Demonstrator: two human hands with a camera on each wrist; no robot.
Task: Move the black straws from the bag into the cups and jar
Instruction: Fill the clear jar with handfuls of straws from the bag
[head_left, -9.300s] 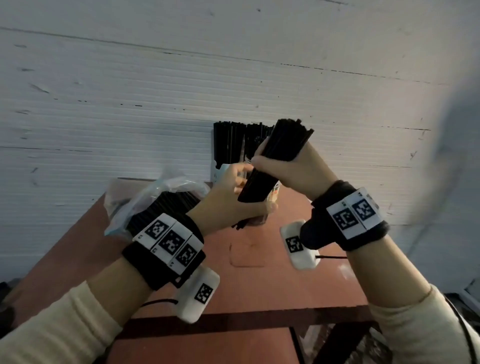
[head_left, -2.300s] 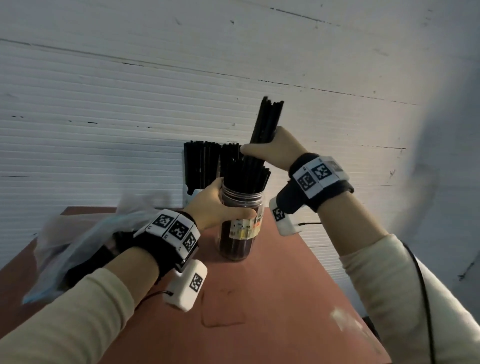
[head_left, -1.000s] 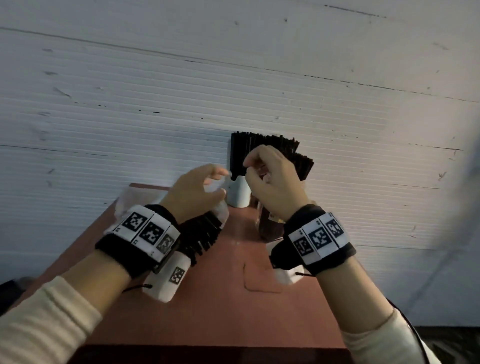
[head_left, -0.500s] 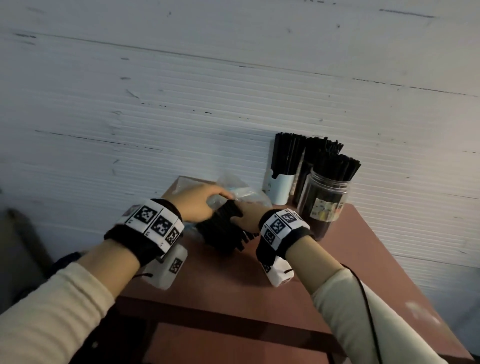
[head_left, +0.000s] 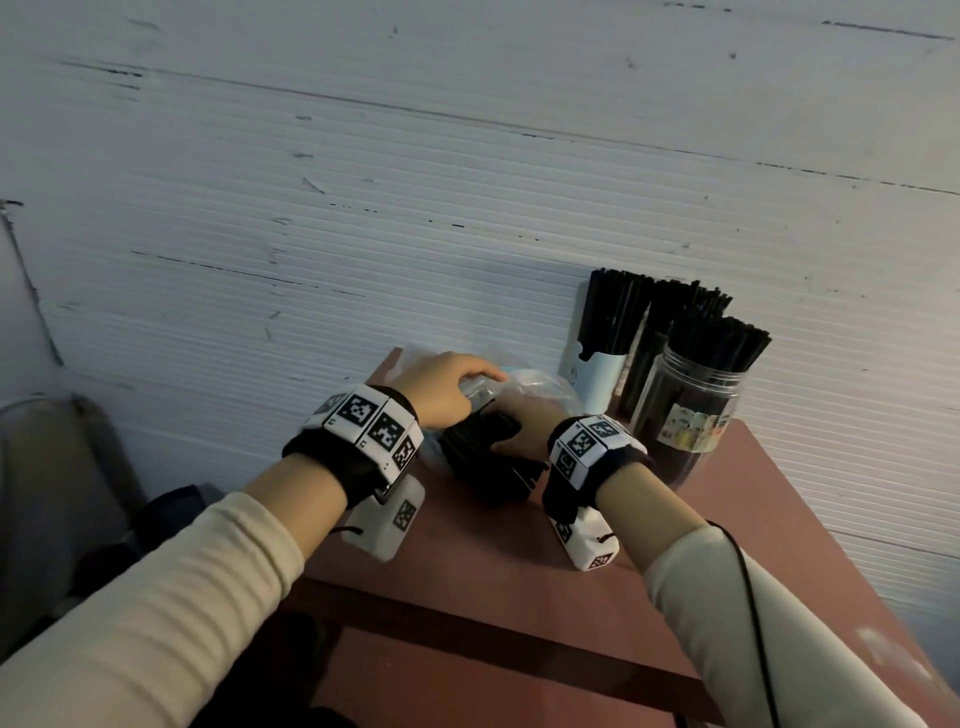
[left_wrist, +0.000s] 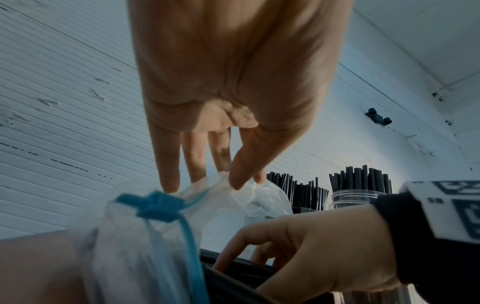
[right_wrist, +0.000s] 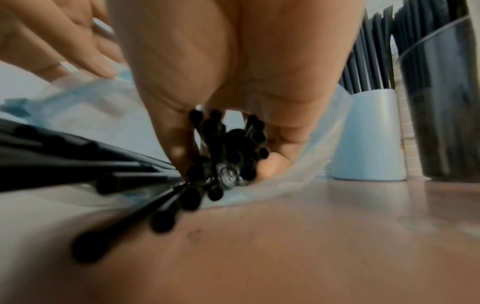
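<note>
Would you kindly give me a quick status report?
Left hand pinches bag open. Right hand grips straws inside bag. Jar packed. Nothing in the way.

The head view looks forward and down across the counter (head_left: 519, 571) toward the wall. The left wrist view looks up along the fingers, close to the bag (left_wrist: 228, 205). The right wrist view sits low, seemingly just above the counter; all share the bag.
</note>
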